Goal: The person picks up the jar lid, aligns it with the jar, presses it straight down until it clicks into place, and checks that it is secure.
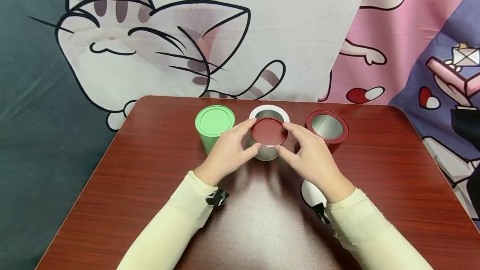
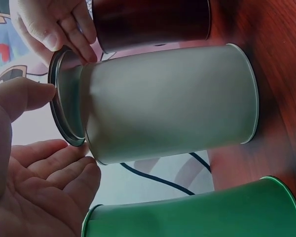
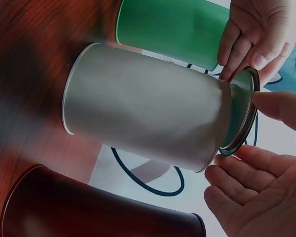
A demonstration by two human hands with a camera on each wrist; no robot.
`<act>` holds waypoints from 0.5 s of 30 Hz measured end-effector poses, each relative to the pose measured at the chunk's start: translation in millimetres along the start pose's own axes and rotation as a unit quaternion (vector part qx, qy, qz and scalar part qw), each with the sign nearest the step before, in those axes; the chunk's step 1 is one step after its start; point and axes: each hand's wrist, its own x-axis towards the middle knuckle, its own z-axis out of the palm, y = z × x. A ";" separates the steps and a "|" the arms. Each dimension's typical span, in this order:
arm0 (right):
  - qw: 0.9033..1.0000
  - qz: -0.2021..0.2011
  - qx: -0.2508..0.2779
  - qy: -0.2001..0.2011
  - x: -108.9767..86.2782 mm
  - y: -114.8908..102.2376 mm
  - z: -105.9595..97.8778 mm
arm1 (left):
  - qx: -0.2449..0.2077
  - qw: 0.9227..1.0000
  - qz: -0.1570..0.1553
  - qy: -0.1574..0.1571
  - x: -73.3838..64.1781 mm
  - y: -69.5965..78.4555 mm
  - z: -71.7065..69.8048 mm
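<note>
A white can point(image 1: 267, 153) stands upright in the middle of the three cans, its mouth partly uncovered at the far side. Over its mouth is a round red lid point(image 1: 269, 131), tilted, with its lower edge right at the rim in the left wrist view. My left hand point(image 1: 230, 147) pinches the lid's left edge between thumb and fingers. On the opposite edge, my right hand point(image 1: 313, 157) pinches it the same way. The lid's metal underside point(image 3: 240, 111) shows in the right wrist view, facing the can.
To the left stands a green can point(image 1: 215, 121) with its green lid on. A dark red can point(image 1: 339, 137) stands at the right, lidless, its silvery inside showing. All three are near the back edge of the brown wooden table point(image 1: 150, 170); a cartoon-printed cloth point(image 1: 300, 32) hangs behind.
</note>
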 end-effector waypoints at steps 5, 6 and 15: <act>1.000 0.002 0.002 0.002 -1.6 1.1 -1.6 | 0.001 1.000 0.001 0.000 1.0 2.5 0.3; 1.000 0.002 0.003 0.003 -1.9 1.3 -1.9 | 0.002 1.000 0.001 0.000 1.1 3.1 0.4; 1.000 -0.002 0.003 0.017 -6.2 2.4 -6.0 | 0.003 1.000 -0.003 -0.006 1.2 7.9 2.7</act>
